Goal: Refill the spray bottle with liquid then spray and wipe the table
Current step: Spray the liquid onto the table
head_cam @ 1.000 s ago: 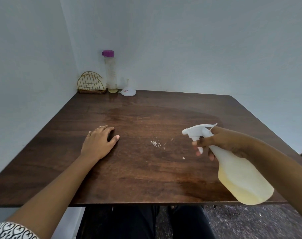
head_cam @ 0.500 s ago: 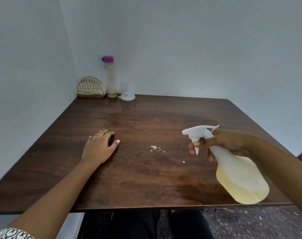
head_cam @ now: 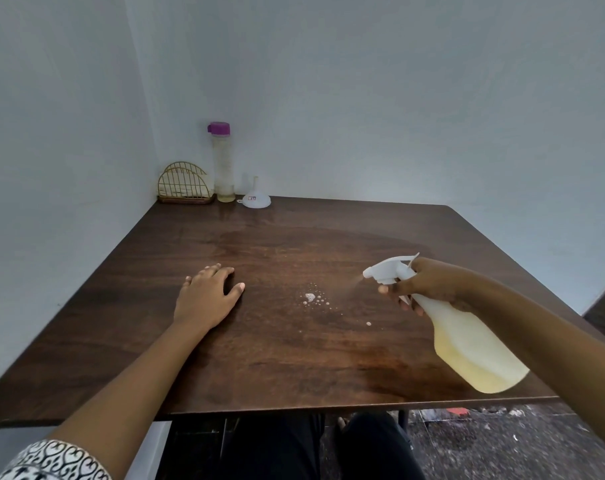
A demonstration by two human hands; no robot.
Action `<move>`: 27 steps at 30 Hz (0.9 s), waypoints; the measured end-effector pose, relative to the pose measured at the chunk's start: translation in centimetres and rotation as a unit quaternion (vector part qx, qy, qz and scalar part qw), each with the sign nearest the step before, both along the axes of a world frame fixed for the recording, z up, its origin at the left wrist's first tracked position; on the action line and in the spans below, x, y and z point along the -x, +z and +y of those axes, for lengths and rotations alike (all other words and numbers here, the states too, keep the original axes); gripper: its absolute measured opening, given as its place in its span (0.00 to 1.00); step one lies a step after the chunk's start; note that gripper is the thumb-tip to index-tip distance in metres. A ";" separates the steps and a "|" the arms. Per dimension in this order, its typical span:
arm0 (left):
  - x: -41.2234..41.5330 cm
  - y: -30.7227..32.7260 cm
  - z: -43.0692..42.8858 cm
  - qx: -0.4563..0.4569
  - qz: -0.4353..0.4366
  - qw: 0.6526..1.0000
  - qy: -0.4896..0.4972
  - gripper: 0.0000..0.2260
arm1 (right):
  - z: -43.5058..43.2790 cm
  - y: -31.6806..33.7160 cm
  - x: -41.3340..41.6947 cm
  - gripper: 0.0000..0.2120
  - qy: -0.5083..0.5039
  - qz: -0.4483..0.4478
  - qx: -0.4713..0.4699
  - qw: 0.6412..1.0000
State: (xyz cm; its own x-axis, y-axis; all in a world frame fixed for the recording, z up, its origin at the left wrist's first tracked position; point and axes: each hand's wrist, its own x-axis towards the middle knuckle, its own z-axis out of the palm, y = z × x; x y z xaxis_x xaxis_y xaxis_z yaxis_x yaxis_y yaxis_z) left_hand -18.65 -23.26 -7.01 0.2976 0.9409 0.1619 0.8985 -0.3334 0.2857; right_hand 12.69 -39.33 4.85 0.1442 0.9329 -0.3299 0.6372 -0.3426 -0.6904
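Above the front right corner of the table (head_cam: pixel 294 368), the right hand (head_cam: pixel 429 284) grips the neck of the spray bottle (head_cam: pixel 467 341), a finger on the trigger. The bottle holds yellowish liquid, so refilling looks done. The left hand (head_cam: pixel 207 296) lies flat near the left edge, fingers straight. Droplets (head_cam: pixel 311 298) at centre show spraying is under way. Wiping remains, with no cloth in hand. In the far left corner stand a wire holder (head_cam: pixel 185 188), a purple-capped bottle (head_cam: pixel 223 161) and a funnel (head_cam: pixel 256 200); the funnel's sticker is unreadable.

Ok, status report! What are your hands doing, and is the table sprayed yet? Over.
Right hand grips spray bottle, aimed at table centre. Left hand flat on table. Foamy droplets on wood, unwiped. Funnel and purple-capped bottle far back.
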 end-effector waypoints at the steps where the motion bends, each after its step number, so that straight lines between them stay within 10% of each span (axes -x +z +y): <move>1: 0.0 0.0 0.0 0.001 -0.002 1.000 0.000 0.24 | 0.1 0.0 0.0 0.10 0.002 0.007 0.002 1.000; 11: -0.9 2.9 1.8 0.097 -0.125 0.987 -0.002 0.23 | 4.9 3.7 -0.5 0.10 -0.020 0.127 -0.137 0.982; 17: -7.3 8.0 4.3 0.168 -0.225 0.945 -0.169 0.29 | 14.6 4.4 0.8 0.12 0.036 0.160 -0.237 0.957; 27: -15.6 5.8 14.9 0.223 -0.329 0.906 -0.146 0.46 | 29.8 1.3 0.7 0.06 0.085 0.203 -0.215 0.952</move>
